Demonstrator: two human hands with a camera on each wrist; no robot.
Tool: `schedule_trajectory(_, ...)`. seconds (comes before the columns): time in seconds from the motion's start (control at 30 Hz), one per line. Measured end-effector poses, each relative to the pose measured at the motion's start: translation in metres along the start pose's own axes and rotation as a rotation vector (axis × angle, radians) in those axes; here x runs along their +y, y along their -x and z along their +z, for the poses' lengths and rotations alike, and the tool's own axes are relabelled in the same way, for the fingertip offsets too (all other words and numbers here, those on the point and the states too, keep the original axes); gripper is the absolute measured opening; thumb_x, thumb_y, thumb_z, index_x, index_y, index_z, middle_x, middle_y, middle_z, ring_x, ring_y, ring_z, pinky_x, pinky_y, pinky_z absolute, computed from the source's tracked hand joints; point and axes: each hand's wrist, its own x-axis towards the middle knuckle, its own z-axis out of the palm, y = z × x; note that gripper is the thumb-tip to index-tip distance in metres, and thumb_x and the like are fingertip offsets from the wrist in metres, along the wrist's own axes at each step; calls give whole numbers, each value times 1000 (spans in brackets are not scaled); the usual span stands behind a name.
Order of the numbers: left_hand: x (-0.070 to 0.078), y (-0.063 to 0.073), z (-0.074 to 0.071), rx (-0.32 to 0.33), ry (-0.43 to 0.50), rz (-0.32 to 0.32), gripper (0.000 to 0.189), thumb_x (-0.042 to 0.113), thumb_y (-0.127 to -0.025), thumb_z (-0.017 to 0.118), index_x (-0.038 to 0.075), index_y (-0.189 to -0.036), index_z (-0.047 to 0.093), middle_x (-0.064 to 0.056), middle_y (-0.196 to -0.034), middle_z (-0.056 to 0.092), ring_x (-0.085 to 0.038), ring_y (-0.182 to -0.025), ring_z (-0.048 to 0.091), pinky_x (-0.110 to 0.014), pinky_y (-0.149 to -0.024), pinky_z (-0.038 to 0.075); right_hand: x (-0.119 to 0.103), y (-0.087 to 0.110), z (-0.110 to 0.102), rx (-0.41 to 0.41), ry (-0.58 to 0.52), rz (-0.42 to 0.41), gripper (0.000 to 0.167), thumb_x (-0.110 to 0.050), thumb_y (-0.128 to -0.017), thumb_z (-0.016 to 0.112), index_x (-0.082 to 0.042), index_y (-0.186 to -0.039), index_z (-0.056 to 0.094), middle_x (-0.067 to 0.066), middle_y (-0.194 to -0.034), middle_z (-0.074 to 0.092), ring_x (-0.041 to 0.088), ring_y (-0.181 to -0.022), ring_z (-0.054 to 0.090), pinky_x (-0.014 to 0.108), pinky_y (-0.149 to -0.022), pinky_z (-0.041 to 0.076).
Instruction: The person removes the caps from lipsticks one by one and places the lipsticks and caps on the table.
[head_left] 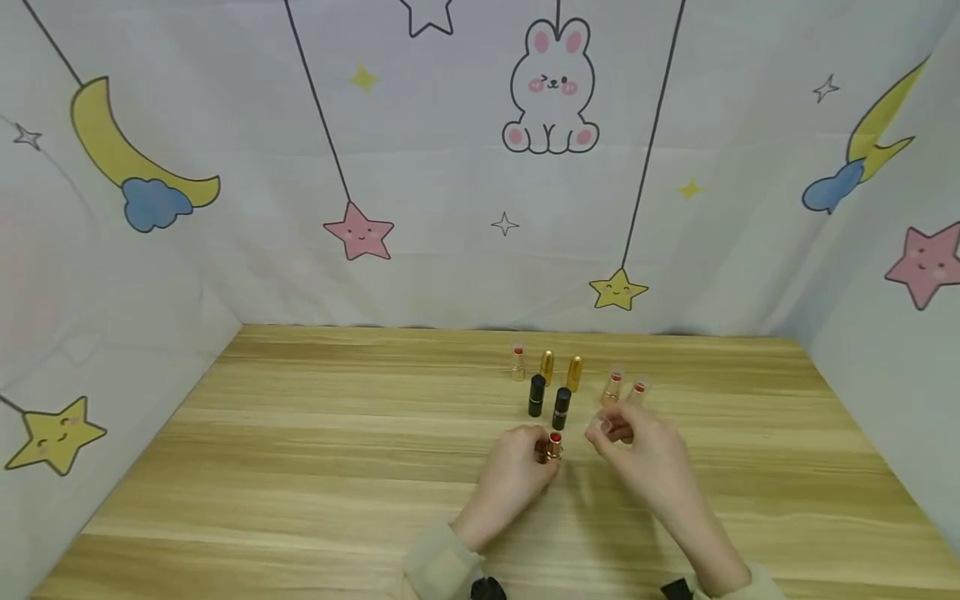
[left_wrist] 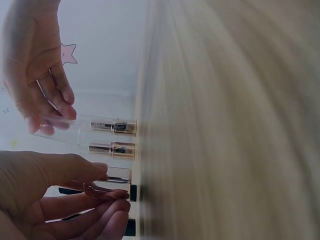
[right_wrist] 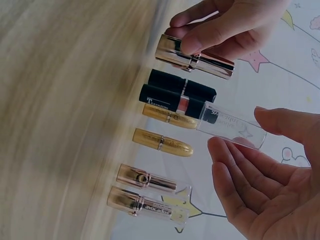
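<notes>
An uncapped lipstick [head_left: 553, 448] in a shiny rose-gold case stands upright in my left hand [head_left: 508, 471], its red tip showing. The thumb and fingers grip the lower case, as the right wrist view shows on the lipstick [right_wrist: 214, 65]. To the right, my right hand [head_left: 648, 450] pinches a clear lipstick cap [right_wrist: 232, 126] between thumb and fingertips, apart from the lipstick. Two black lipsticks [head_left: 561, 408] stand just beyond my left hand. Behind my right fingers are two rose-gold lipsticks with clear caps [head_left: 612, 387].
Two gold bullet-shaped lipsticks [head_left: 574, 374] stand behind the black ones. Another clear-capped lipstick [head_left: 517, 365] is at the back left of the group. The wood-grain table [head_left: 300, 433] meets a white printed cloth backdrop [head_left: 450, 283] at its far edge and sides.
</notes>
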Motion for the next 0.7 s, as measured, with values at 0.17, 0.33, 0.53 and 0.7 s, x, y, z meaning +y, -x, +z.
schedule_trajectory(0.17, -6, 2, -8, 18, -14, -8, 11, 7, -77, 74, 4, -86, 70, -5, -80, 70, -6, -66, 56, -17, -60, 47, -1, 0, 7, -39, 22, 7, 18, -26, -86, 71, -13, -98, 69, -2, -86, 70, 14, -84, 65, 40, -80, 53)
schedule_trajectory(0.33, -11, 3, -16, 64, -46, -13, 8, 8, -76, 75, 6, -82, 69, -5, -78, 70, -9, -67, 57, -19, -60, 46, -3, 0, 17, -58, 40, -7, 17, -25, -84, 71, -14, -97, 69, -4, -86, 69, 11, -82, 64, 38, -79, 52)
schedule_trajectory(0.53, -18, 4, -24, 90, -74, -19, 7, 9, -77, 75, 7, -81, 70, -4, -77, 69, -8, -66, 57, -20, -60, 46, -9, 1, 30, -79, 37, -29, 15, -21, -83, 72, -14, -96, 70, -4, -85, 69, 9, -80, 64, 35, -77, 53)
schedule_trajectory(0.7, -24, 4, -31, 100, -51, -38, 7, 9, -78, 74, 7, -82, 70, -4, -77, 69, -8, -66, 56, -21, -59, 47, -12, 0, 44, -80, 32, -51, 14, -20, -82, 73, -14, -94, 70, -5, -82, 69, 9, -79, 64, 32, -75, 53)
